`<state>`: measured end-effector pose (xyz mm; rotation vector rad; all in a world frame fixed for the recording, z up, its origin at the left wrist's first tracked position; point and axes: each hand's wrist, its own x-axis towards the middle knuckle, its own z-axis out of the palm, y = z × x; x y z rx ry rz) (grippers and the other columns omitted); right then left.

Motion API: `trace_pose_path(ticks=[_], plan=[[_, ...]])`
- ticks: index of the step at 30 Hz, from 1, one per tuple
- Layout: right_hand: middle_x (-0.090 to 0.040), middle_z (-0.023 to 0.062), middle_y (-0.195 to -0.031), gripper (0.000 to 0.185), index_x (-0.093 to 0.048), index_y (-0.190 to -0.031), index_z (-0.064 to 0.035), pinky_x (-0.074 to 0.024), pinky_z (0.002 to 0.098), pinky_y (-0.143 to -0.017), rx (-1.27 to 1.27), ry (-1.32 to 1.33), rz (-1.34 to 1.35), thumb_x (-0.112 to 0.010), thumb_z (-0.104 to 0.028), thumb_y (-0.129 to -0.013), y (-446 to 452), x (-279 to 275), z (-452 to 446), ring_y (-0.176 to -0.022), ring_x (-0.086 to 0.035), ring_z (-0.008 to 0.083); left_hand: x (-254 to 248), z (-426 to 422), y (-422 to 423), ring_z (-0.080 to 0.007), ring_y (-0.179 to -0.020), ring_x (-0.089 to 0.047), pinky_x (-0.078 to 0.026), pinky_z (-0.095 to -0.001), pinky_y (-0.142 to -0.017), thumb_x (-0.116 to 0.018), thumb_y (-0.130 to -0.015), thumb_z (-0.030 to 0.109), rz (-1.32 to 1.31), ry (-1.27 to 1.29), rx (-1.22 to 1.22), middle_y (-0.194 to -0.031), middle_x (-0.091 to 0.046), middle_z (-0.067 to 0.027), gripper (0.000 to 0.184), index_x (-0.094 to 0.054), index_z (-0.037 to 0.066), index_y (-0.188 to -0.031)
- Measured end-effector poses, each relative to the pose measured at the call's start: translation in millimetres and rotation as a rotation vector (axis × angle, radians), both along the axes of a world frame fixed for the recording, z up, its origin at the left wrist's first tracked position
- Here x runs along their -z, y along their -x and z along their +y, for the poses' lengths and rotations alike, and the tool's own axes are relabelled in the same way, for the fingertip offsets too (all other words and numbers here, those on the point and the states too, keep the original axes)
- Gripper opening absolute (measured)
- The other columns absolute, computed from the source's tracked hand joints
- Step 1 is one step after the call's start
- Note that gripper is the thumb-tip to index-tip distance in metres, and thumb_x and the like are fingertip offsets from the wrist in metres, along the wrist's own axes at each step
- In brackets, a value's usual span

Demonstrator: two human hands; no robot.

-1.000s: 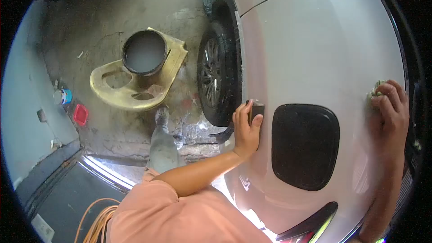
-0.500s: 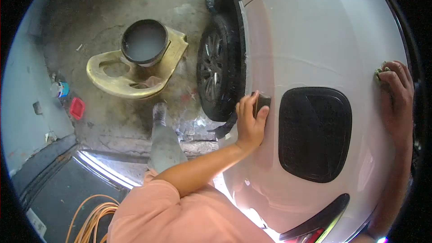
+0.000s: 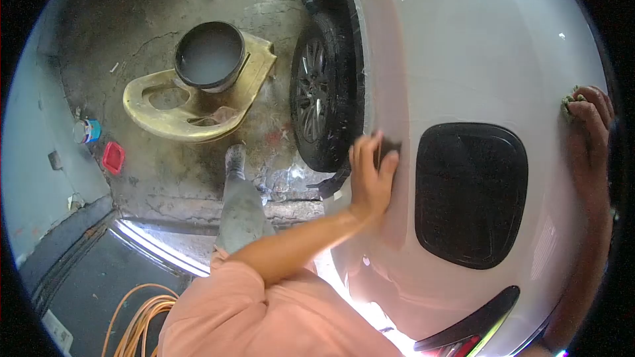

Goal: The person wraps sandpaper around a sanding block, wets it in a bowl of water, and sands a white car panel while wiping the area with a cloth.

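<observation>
My left hand [image 3: 372, 182] presses a dark sanding block [image 3: 391, 150] against the side of the light-coloured car [image 3: 463, 59], just behind the rear wheel arch. The fingers curl round the block, which is partly hidden. To its right sits a black, rounded-square fuel flap [image 3: 471, 195]. Over at the far right, my right hand [image 3: 593, 116] is closed on a crumpled greenish cloth or sponge [image 3: 570, 104] against the car body. The edge of the view cuts into this hand's surroundings.
A bucket [image 3: 210, 86] of cloudy water stands on a yellowish plastic stool [image 3: 149, 116]. Left of the car's wheel [image 3: 311, 92] is concrete floor. A red tray [image 3: 114, 158], a small tub [image 3: 87, 131] and an orange hose [image 3: 135, 317] lie near the wall. A tail light [image 3: 463, 345] is at lower right.
The view has shifted slightly, so the fuel flap and right hand appear further right. Both hands keep their holds; the left hand is blurred and stays near the same stretch of panel.
</observation>
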<state>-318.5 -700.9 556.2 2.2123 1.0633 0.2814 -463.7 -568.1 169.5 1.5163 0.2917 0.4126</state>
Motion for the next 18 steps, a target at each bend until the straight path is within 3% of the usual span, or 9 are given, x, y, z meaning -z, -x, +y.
trace_pose_path(ticks=[4, 7, 10, 13, 16, 18], plan=[[-0.057, 0.0135, -0.117, 0.013, -0.057, -0.103, -0.0060, -0.0436, 0.0411, -0.102, 0.034, 0.040, 0.009, -0.056, 0.000, -0.092, -3, -6, 1, -0.119, -0.052, 0.0310, -15, 38, -130, -0.0388, -0.120, -0.050, -0.038, -0.0478, -0.104, -0.060, -0.099, 0.034, 0.099, 0.287, -0.035, -0.124, -0.057, -0.0222, 0.046, -0.054, -0.002, -0.127], [-0.056, 0.0136, -0.117, 0.012, -0.057, -0.103, -0.0061, -0.0433, 0.0413, -0.103, 0.045, 0.032, 0.015, -0.056, 0.000, -0.092, -2, -4, 0, -0.119, -0.052, 0.0310, -20, 34, -101, -0.0356, -0.122, -0.051, -0.037, -0.0432, -0.107, -0.059, -0.101, 0.034, 0.073, 0.111, -0.047, -0.125, -0.057, -0.0219, 0.047, -0.053, -0.003, -0.131], [-0.056, 0.0137, -0.118, 0.012, -0.057, -0.103, -0.0062, -0.0430, 0.0414, -0.103, 0.061, 0.020, 0.024, -0.056, -0.001, -0.093, -3, -5, -3, -0.120, -0.052, 0.0310, -15, 4, 0, -0.0365, -0.125, -0.047, -0.034, -0.0445, -0.110, -0.058, -0.101, 0.030, 0.054, 0.025, 0.027, -0.130, -0.052, -0.0214, 0.047, -0.050, -0.002, -0.134], [-0.056, 0.0138, -0.119, 0.011, -0.057, -0.103, -0.0063, -0.0427, 0.0415, -0.103, 0.079, 0.012, 0.034, -0.056, -0.002, -0.093, -3, -7, -3, -0.120, -0.051, 0.0309, -13, 8, -1, -0.0371, -0.126, -0.046, -0.034, -0.0453, -0.110, -0.058, -0.101, 0.028, 0.012, 0.002, 0.028, -0.132, -0.051, -0.0214, 0.046, -0.049, -0.002, -0.134], [-0.056, 0.0139, -0.119, 0.011, -0.057, -0.103, -0.0064, -0.0425, 0.0416, -0.104, 0.116, -0.003, 0.046, -0.055, -0.002, -0.093, -2, -7, -3, -0.121, -0.051, 0.0309, -18, 30, -90, -0.0353, -0.118, -0.052, -0.038, -0.0429, -0.106, -0.060, -0.100, 0.030, 0.090, 0.159, -0.066, -0.124, -0.057, -0.0214, 0.043, -0.054, -0.002, -0.128], [-0.055, 0.0140, -0.120, 0.011, -0.057, -0.103, -0.0065, -0.0423, 0.0417, -0.104, 0.144, -0.010, 0.058, -0.055, -0.003, -0.093, -4, -6, -2, -0.121, -0.050, 0.0309, -12, 38, -114, -0.0395, -0.121, -0.047, -0.037, -0.0465, -0.105, -0.059, -0.100, 0.035, 0.109, 0.231, 0.001, -0.126, -0.055, -0.0211, 0.045, -0.053, 0.000, -0.128]])
